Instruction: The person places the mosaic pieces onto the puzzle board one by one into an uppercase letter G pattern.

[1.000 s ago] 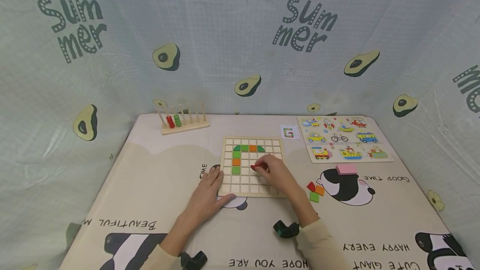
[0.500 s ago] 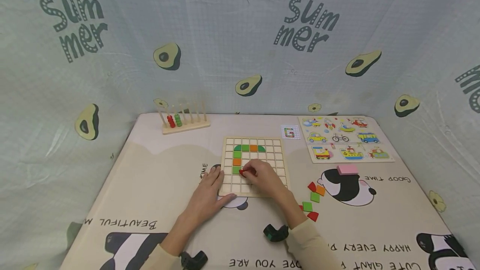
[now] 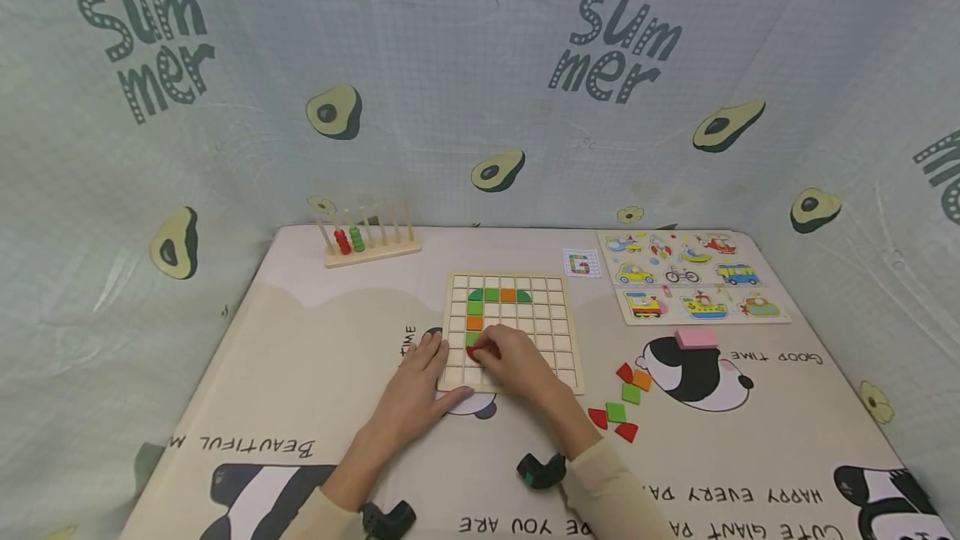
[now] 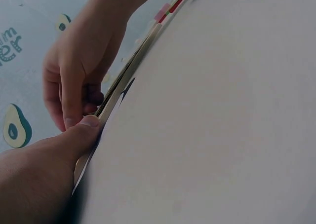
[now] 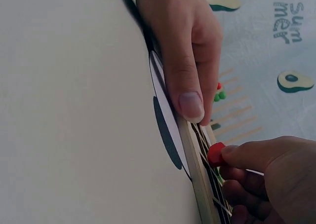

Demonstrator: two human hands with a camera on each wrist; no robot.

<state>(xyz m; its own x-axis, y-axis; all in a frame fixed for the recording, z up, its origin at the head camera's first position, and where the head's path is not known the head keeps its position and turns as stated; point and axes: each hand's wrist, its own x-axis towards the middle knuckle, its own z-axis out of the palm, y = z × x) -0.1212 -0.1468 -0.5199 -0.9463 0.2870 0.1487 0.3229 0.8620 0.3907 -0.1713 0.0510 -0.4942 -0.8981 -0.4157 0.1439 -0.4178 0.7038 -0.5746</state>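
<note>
Red piece point(image 5: 216, 155), pinched by the right hand point(image 3: 513, 361) at the gridded wooden board point(image 3: 552, 342); left hand point(image 3: 416, 373), fingers extended, touching the board's edge.

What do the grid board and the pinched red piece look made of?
Grid board: probably wood, matte and unpainted, from its pale tan colour.
Red piece: perhaps smooth painted wood, given its even red and visible thickness; plastic can't be ruled out.

Shows red on the small piece point(image 5: 216, 155), green and orange on the square tiles point(image 3: 491, 296), pale gridding across the board point(image 3: 542, 342), avocado print over the bluish curtain point(image 3: 420, 48).
</note>
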